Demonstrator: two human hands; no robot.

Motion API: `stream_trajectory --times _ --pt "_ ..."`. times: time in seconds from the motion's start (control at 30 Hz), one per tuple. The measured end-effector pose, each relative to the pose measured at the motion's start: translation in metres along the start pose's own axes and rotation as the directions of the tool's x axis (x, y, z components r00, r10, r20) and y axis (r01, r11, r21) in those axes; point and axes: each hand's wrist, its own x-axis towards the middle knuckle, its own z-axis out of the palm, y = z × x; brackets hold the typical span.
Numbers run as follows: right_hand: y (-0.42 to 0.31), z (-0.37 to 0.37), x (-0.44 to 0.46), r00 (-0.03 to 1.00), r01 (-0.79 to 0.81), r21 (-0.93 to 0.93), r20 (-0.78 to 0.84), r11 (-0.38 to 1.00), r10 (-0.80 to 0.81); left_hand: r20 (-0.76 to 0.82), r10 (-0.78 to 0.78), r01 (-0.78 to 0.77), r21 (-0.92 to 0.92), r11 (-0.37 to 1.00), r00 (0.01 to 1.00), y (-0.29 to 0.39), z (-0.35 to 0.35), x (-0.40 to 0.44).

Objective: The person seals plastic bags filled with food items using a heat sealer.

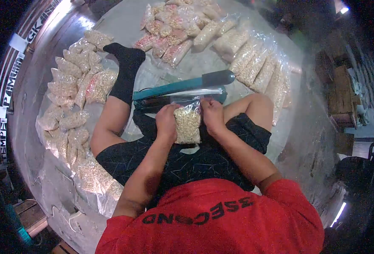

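A clear plastic bag [188, 125] filled with pale beans or grains hangs upright between my hands, over my lap. My left hand [166, 122] pinches its upper left edge. At the upper right corner, my right hand [213, 114] has its fingers closed on the plastic. The bag's top reaches over a teal hand impulse sealer [182, 87], which lies on the floor between my legs. The sealer's arm [218, 78], with a dark end, is raised above its base. The exact contents of the bag are too small to name.
Filled bags [68, 80] lie in a curved row on my left. More bags [174, 29], some with red print, are piled ahead, and longer filled bags [254, 59] lie to the front right. A wooden crate [341, 95] stands far right. My socked foot [127, 55] rests near the left bags.
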Motion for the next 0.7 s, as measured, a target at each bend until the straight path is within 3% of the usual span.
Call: stream_trajectory --times 0.23,0.37,0.43,0.47,0.53,0.7 --pt "-0.004 0.015 0.014 0.995 -0.102 0.192 -0.005 0.976 0.104 -0.014 -0.104 0.102 -0.124 0.987 0.994 -0.024 -0.014 0.043" --pt "-0.003 0.017 0.019 0.994 -0.091 0.164 -0.041 0.982 0.099 0.033 -0.104 0.107 -0.149 0.983 0.994 -0.034 -0.021 0.053" --pt "0.013 0.018 0.029 0.986 -0.168 0.240 0.047 0.956 0.161 0.040 -0.130 0.135 -0.180 0.974 0.991 -0.027 -0.017 0.049" --pt "0.021 0.018 0.031 0.985 -0.171 0.241 0.044 0.955 0.165 0.050 -0.149 0.157 -0.212 0.965 0.988 -0.023 -0.014 0.046" --pt "0.024 0.018 0.032 1.000 -0.020 0.134 0.011 0.991 0.018 0.042 -0.143 0.149 -0.217 0.965 0.989 -0.024 -0.013 0.046" --pt "0.015 0.018 0.030 0.998 -0.064 0.089 0.002 0.994 0.064 0.057 -0.145 0.155 -0.234 0.960 0.988 -0.019 -0.010 0.040"
